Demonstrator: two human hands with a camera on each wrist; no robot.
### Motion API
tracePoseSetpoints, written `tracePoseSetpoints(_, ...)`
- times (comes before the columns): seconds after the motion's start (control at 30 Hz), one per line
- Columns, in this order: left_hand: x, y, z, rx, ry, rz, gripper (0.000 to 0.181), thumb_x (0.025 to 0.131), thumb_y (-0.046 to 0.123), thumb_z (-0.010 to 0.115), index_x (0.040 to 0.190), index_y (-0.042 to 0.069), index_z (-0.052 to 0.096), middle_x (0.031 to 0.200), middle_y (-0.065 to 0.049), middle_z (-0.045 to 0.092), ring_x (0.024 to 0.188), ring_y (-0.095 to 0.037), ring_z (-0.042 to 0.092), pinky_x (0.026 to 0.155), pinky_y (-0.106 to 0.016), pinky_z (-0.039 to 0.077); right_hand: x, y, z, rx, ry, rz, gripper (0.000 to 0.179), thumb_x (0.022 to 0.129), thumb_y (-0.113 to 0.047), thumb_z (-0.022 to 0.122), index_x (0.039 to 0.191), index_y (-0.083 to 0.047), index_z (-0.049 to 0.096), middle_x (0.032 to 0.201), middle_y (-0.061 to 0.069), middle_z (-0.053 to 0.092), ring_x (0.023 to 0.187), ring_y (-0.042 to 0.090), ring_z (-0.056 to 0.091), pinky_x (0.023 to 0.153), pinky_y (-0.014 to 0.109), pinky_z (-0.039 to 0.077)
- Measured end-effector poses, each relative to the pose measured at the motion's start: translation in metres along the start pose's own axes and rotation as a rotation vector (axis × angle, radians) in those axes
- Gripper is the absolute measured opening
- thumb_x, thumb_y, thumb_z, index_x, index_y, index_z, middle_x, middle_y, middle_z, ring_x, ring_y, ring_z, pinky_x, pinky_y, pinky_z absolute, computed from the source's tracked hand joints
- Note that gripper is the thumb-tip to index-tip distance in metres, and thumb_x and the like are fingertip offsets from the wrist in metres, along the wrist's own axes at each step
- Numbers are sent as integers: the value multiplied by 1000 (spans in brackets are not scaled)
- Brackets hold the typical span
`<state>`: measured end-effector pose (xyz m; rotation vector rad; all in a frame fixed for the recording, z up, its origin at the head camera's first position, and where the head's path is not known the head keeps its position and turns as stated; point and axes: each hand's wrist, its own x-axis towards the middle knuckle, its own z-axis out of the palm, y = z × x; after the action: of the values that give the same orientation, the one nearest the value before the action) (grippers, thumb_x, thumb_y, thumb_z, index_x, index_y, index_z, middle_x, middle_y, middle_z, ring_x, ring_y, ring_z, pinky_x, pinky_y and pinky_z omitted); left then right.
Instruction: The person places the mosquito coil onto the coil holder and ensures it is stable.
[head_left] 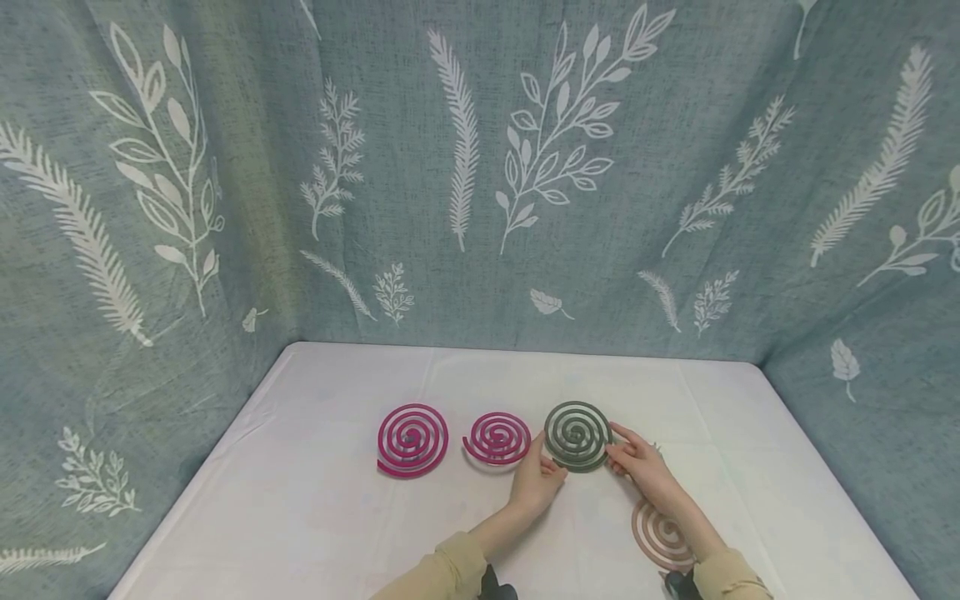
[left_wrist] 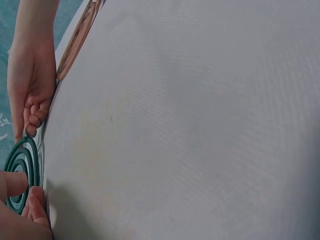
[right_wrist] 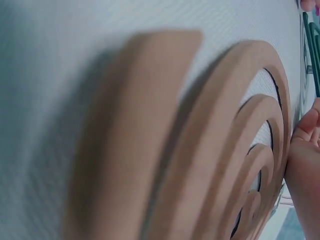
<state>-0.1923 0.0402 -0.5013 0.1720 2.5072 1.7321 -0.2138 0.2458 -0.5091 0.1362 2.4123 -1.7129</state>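
Both hands hold a dark green mosquito coil [head_left: 574,436] at its rim, from opposite sides. My left hand [head_left: 536,483] grips the left edge; in the left wrist view its thumb lies over the green coil [left_wrist: 34,155] with fingers below. At the right edge, my right hand [head_left: 642,465] pinches the rim with its fingertips, its other fingers curled. Beneath the right forearm lies a brown mosquito coil [head_left: 660,533], partly hidden by the arm. That brown coil [right_wrist: 205,125] fills much of the right wrist view.
Two magenta mosquito coils stand left of the hands: one coil [head_left: 414,437] farther left, the other coil [head_left: 498,436] right beside the left hand. A white cloth [head_left: 300,500] covers the table. Blue-green curtains [head_left: 480,275] with white leaf prints enclose its back and sides.
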Motion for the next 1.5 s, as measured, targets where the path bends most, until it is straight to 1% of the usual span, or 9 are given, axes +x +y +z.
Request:
tracePoseSetpoints(0.47, -1, -1, -1, -54, -40, -15, 69, 85, 5, 66, 144, -4, 30, 86, -5, 56, 73, -7, 51, 62, -14, 45, -1, -1, -1, 85, 20, 39, 65, 96, -29, 53, 149, -5, 23, 87, -4, 62, 76, 6, 54, 72, 17, 48)
tracePoseSetpoints(0.63, -6, 5, -2, -50, -44, -2, 67, 85, 6, 66, 142, -6, 33, 85, -7, 57, 73, -7, 51, 62, -16, 45, -2, -2, 0, 77, 31, 44, 66, 96, -30, 53, 149, -4, 21, 91, -2, 61, 81, 7, 55, 77, 18, 48)
tracePoseSetpoints(0.77, -8, 9, 0, -20, -89, 27, 64, 86, 9, 66, 141, -5, 35, 86, -5, 58, 74, -7, 53, 63, -15, 46, -9, -8, -1, -5, 58, 45, 67, 95, -35, 54, 148, -5, 24, 104, 5, 62, 89, 9, 57, 82, 23, 48)
tracePoseSetpoints(0.83, -8, 12, 0, 6, -119, 57, 62, 86, 11, 66, 139, -4, 38, 87, -4, 59, 75, -6, 54, 64, -15, 46, -14, -15, -3, -58, 69, 28, 66, 95, -35, 55, 147, -5, 27, 110, 10, 61, 93, 12, 58, 85, 28, 49)
tracePoseSetpoints(1.0, -5, 21, -2, 121, -220, 214, 52, 88, 16, 66, 133, -2, 49, 90, -4, 63, 77, -3, 55, 69, -14, 47, -27, -31, -15, -157, 39, -31, 59, 95, -27, 55, 144, -3, 33, 114, 16, 59, 103, 21, 59, 92, 38, 49)
tracePoseSetpoints(1.07, -4, 25, -3, 178, -271, 282, 48, 88, 18, 65, 131, 0, 51, 93, -5, 64, 79, -3, 55, 71, -14, 47, -33, -34, -23, -196, 10, -36, 57, 95, -27, 55, 143, -2, 35, 112, 15, 59, 102, 22, 59, 89, 38, 50)
tracePoseSetpoints(1.23, -3, 36, -6, 310, -421, 381, 46, 89, 23, 65, 129, 4, 55, 100, -5, 64, 85, -5, 56, 72, -13, 46, -45, -32, -48, -305, -92, -21, 55, 94, -27, 57, 139, 0, 41, 109, 12, 62, 101, 21, 60, 86, 39, 51)
tracePoseSetpoints(1.3, -3, 40, -5, 387, -482, 410, 46, 89, 27, 65, 130, 7, 56, 102, -3, 63, 87, -4, 57, 73, -12, 46, -48, -30, -58, -356, -136, -13, 55, 93, -29, 58, 137, 1, 44, 106, 10, 63, 100, 20, 60, 85, 40, 51)
tracePoseSetpoints(1.5, -4, 43, -4, 612, -636, 553, 49, 88, 39, 64, 130, 13, 57, 109, 2, 62, 98, -4, 58, 82, -12, 46, -55, -25, -87, -497, -236, 12, 57, 89, -29, 64, 132, 5, 47, 100, 7, 62, 93, 20, 60, 79, 42, 52)
